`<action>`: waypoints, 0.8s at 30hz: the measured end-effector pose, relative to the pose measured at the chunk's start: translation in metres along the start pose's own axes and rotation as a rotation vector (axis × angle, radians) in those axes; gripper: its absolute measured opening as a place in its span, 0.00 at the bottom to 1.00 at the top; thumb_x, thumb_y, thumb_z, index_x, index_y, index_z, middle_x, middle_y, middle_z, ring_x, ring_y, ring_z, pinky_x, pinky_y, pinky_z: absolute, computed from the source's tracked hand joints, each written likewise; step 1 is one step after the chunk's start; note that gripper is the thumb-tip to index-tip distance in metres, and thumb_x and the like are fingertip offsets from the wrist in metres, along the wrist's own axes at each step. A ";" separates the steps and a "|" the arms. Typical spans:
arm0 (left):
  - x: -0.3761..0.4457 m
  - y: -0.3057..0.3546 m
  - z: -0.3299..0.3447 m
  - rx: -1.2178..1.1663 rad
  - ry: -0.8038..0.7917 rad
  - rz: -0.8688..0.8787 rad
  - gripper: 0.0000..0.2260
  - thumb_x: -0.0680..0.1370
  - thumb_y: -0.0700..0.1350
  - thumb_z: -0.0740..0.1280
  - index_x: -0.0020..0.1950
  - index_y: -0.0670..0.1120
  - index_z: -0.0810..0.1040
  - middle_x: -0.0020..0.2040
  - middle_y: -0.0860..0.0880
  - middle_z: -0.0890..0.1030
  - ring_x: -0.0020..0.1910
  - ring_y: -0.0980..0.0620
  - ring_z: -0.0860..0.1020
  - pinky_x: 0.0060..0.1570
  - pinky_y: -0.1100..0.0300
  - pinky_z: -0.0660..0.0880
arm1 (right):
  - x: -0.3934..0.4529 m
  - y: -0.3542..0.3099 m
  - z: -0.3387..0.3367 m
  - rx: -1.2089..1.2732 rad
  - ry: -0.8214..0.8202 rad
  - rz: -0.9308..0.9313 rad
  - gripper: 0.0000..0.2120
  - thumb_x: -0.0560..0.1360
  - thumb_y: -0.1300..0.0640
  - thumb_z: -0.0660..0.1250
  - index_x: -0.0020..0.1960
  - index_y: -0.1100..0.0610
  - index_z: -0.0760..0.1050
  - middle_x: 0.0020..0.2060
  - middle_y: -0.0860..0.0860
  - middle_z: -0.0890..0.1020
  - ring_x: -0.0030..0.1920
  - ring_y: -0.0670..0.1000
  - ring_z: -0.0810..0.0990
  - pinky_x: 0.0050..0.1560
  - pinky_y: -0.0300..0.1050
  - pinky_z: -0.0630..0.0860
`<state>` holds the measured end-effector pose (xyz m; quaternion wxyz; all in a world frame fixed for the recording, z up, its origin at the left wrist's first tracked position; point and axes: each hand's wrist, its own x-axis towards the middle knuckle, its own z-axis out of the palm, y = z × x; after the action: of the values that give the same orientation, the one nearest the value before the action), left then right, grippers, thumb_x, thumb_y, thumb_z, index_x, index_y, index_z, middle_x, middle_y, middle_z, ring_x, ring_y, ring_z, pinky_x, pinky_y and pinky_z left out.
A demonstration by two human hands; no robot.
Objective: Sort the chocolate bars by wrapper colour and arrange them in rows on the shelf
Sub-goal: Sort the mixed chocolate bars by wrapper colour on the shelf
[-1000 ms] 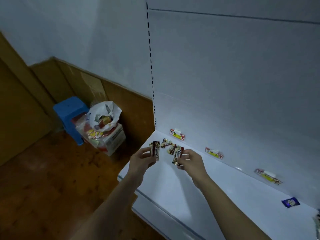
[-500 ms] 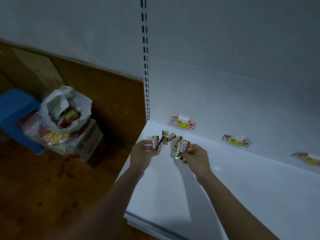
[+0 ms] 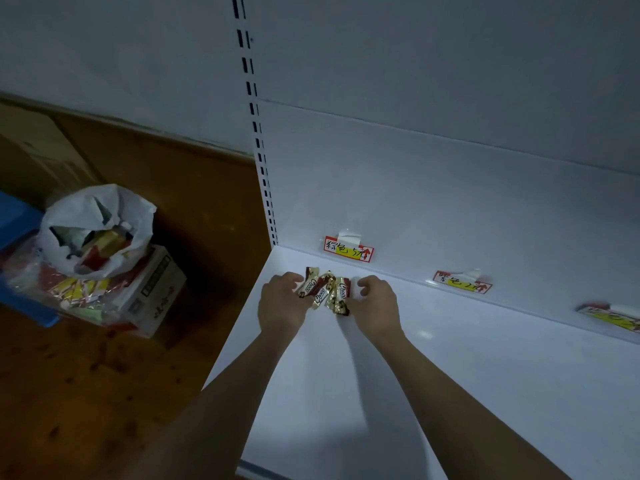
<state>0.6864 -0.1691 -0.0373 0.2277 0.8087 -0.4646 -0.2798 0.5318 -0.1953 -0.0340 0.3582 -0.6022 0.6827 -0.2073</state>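
Several brown-and-gold chocolate bars (image 3: 325, 291) lie bunched together at the back left corner of the white shelf (image 3: 346, 393), just below a red-and-yellow price label (image 3: 349, 249). My left hand (image 3: 282, 306) grips the leftmost bars from the left side. My right hand (image 3: 375, 304) has its fingers curled against the rightmost bar, pinching it. Both forearms reach in from the bottom of the view.
Two more price labels (image 3: 462, 282) (image 3: 611, 315) hang along the shelf's back edge to the right. On the wooden floor at left a white plastic bag (image 3: 97, 230) of snacks sits on a cardboard box (image 3: 152, 292) beside a blue stool (image 3: 17, 258).
Both hands have moved closer together and toward the back of the shelf, gathering the bars into one tight bunch under the first label. The camera has come nearer.
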 end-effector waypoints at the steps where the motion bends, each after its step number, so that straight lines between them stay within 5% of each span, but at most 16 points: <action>1: -0.002 0.002 -0.003 0.056 0.002 -0.005 0.20 0.73 0.49 0.73 0.64 0.49 0.76 0.60 0.47 0.77 0.60 0.48 0.74 0.57 0.52 0.74 | -0.002 0.000 -0.006 -0.030 -0.013 -0.008 0.19 0.74 0.60 0.69 0.65 0.59 0.72 0.57 0.55 0.76 0.56 0.53 0.76 0.50 0.40 0.69; 5: -0.030 0.027 -0.028 0.122 -0.022 0.027 0.22 0.77 0.56 0.66 0.70 0.51 0.72 0.66 0.47 0.74 0.65 0.47 0.71 0.61 0.49 0.72 | -0.021 -0.007 -0.045 -0.073 -0.087 -0.051 0.18 0.76 0.60 0.67 0.66 0.57 0.71 0.57 0.54 0.77 0.54 0.52 0.77 0.48 0.39 0.68; 14: -0.147 0.102 -0.093 0.363 -0.024 0.175 0.22 0.78 0.62 0.59 0.66 0.53 0.74 0.57 0.50 0.79 0.57 0.50 0.77 0.52 0.55 0.74 | -0.112 -0.039 -0.148 -0.199 -0.218 -0.236 0.17 0.79 0.53 0.60 0.66 0.54 0.74 0.61 0.51 0.78 0.59 0.52 0.75 0.55 0.41 0.69; 24: -0.230 0.153 -0.105 0.379 -0.194 0.457 0.25 0.77 0.65 0.56 0.71 0.57 0.70 0.70 0.53 0.71 0.69 0.50 0.68 0.67 0.52 0.63 | -0.220 -0.033 -0.225 -0.348 -0.048 -0.179 0.19 0.80 0.45 0.56 0.67 0.51 0.72 0.63 0.48 0.77 0.61 0.50 0.73 0.58 0.46 0.72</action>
<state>0.5656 -0.0270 0.1919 0.0848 0.6808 -0.6979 -0.2056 0.3919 -0.0213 0.1896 0.2447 -0.7180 0.6435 -0.1026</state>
